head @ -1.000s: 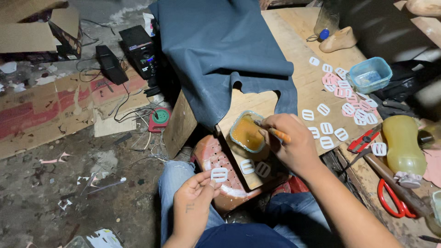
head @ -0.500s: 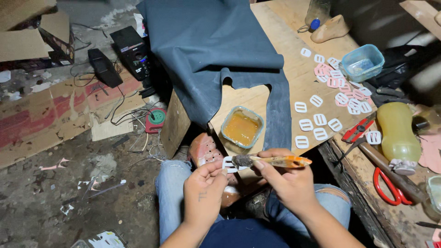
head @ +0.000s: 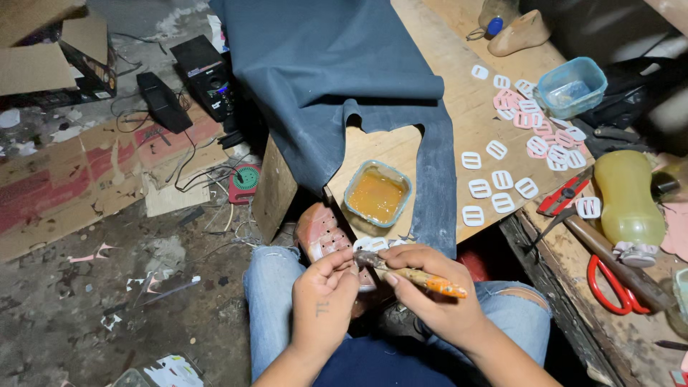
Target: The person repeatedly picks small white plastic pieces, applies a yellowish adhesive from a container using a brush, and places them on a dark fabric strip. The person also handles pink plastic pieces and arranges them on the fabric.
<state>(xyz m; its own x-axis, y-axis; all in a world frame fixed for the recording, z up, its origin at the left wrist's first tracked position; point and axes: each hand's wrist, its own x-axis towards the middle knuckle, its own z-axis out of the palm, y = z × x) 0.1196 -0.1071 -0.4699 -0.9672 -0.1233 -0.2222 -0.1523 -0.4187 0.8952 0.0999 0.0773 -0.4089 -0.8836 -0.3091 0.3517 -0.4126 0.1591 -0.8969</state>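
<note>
My left hand (head: 324,297) pinches a small white buckle piece (head: 365,278) over my lap. My right hand (head: 430,287) grips an orange-handled brush (head: 419,276), its dark bristle tip resting against that piece. Just beyond the hands sits a square tub of amber glue (head: 377,193) on a wooden board (head: 387,154). More white buckle pieces (head: 494,179) lie on the board to the right. A pink perforated sole (head: 319,229) leans by my knee.
Dark blue fabric (head: 337,79) drapes over the board. On the right lie a blue plastic tub (head: 572,87), a yellow bottle (head: 625,197), red scissors (head: 609,283), a red cutter (head: 562,195) and a shoe last (head: 517,32). Cardboard (head: 93,186), cables and a black speaker (head: 204,75) cover the floor at left.
My right hand lifted the brush out of the glue tub and brought it down to my lap. The brush tip now touches the buckle piece in my left hand.
</note>
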